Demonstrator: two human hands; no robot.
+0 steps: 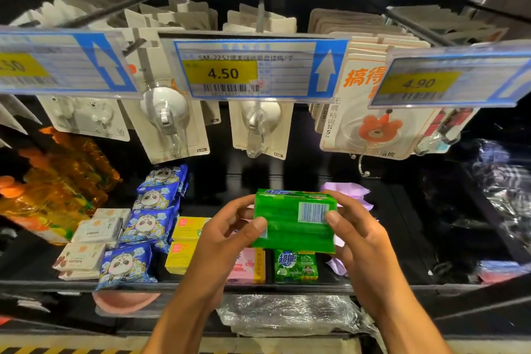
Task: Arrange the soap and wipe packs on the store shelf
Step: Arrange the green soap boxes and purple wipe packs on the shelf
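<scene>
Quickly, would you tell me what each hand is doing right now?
Left hand: closed, gripping the left end of the green soap pack.
Right hand: closed, gripping the right end of that pack.

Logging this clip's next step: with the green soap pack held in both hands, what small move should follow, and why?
Probably lower the held green pack down by the shelved green pack at the shelf front. The left hand and right hand grip its ends, and it hovers right above that matching pack, so it likely belongs there.
</scene>
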